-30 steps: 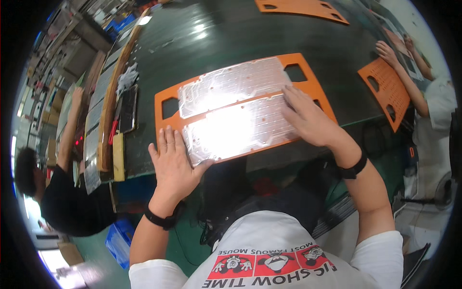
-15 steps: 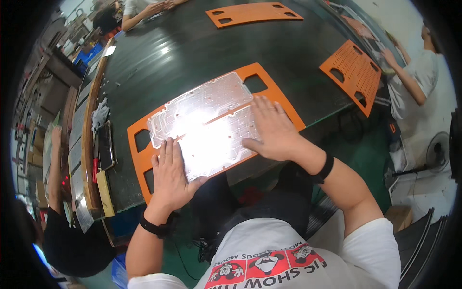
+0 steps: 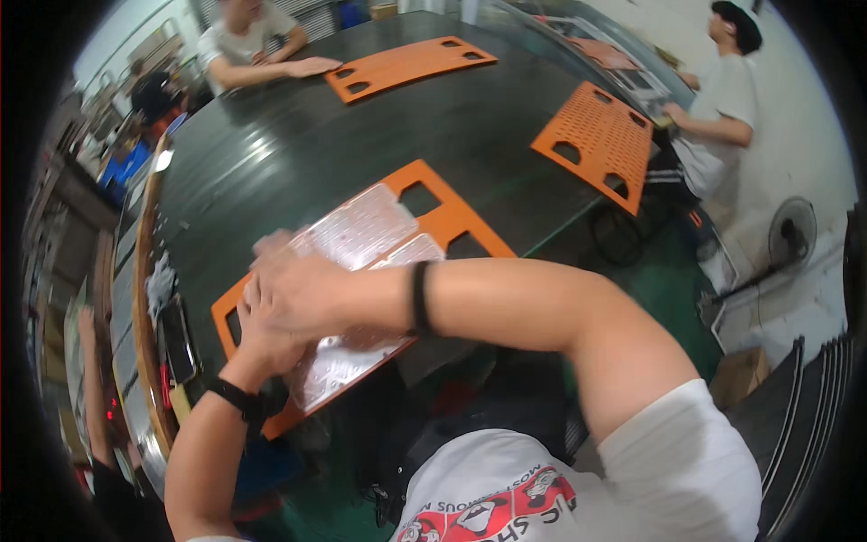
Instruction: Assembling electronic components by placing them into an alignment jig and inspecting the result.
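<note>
An orange board (image 3: pixel 447 210) with cut-out corner openings lies at a slant on the dark table in front of me, its near edge by the table's front. Two thin, shiny, patterned sheets (image 3: pixel 357 221) rest side by side on it; my right forearm hides much of the nearer one. My right hand (image 3: pixel 302 287) reaches across to the left end of the board and lies over my left hand (image 3: pixel 259 339). Its fingers are smeared by motion. The left hand's fingers are largely covered by the right hand, at the board's left end, so their grip cannot be made out.
On the dark green table (image 3: pixel 271 194) a second orange board (image 3: pixel 406 68) lies at the far side, where a person's hand touches it. A perforated orange board (image 3: pixel 601 135) juts over the right edge near another person. A wooden rail (image 3: pixel 144 298) borders the left; a fan (image 3: pixel 793 230) stands right.
My right hand has moved from the right side of the sheets leftward onto my left hand. The view has shifted, and the far person's hand now reaches the far board.
</note>
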### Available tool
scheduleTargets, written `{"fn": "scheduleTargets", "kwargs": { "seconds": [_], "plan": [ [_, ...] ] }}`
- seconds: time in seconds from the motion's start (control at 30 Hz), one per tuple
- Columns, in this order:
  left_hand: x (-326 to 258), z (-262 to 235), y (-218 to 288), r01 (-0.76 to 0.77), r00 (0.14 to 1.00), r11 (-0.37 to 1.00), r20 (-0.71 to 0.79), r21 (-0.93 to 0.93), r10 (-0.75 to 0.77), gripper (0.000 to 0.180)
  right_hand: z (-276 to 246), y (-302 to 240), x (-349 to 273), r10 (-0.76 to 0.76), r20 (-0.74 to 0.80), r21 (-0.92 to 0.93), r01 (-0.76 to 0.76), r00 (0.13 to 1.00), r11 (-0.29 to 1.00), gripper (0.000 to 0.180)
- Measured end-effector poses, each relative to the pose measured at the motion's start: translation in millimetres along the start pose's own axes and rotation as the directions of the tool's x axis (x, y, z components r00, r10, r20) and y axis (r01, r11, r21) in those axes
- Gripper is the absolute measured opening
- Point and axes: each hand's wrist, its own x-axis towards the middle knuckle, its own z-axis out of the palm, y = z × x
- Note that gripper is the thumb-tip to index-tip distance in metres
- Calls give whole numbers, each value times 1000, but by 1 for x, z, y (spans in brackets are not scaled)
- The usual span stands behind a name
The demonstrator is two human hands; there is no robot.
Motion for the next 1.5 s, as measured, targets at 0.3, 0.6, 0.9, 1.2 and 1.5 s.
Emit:
{"fn": "scheduleTargets", "kwargs": {
  "seconds": [0.3,0.6,0.9,1.2,1.5],
  "plan": [
    [0,17,2,64,993,995,-95,-80,-72,97,26,72,-23,4,-21,-34,-5,1000,999,72],
    [60,-22,39,-102,988,955,87,-277,131,86,-9,114,-66,378,12,-319,-355,926,879,81],
    [65,14,24,-78,988,989,-144,-125,59,87,-10,108,-61,395,35,-374,-354,918,857,81],
    [14,28,-32,149,976,979,-139,-136,-168,83,-18,112,-57,406,58,-358,-361,912,861,84],
    [-8,16,-52,335,940,942,-56,-24,-335,89,-35,117,-66,623,-79,-356,-606,778,711,91]
  ]
}}
